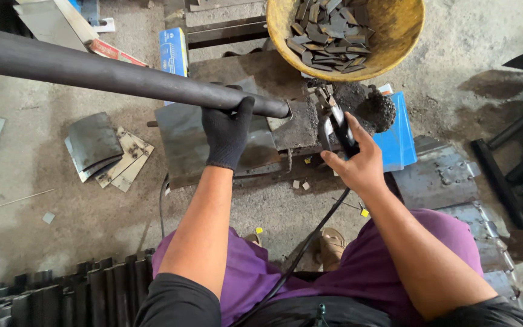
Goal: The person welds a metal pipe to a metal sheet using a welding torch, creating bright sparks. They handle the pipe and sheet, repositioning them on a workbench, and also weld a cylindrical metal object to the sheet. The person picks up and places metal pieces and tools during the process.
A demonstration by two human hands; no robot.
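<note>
My left hand, in a black glove, grips a long dark metal pipe near its right end. The pipe runs from the upper left and its end rests on a metal plate beside a small steel block. My right hand, bare, holds a welding electrode holder by its black handle, tip pointing toward the pipe's end. A black cable trails from the holder down past my purple trousers.
A yellow basin of small flat metal pieces sits at the top. A blue box lies right of the holder, another blue box behind the pipe. Loose plates lie left. Dark metal bars are stacked at lower left, more at right.
</note>
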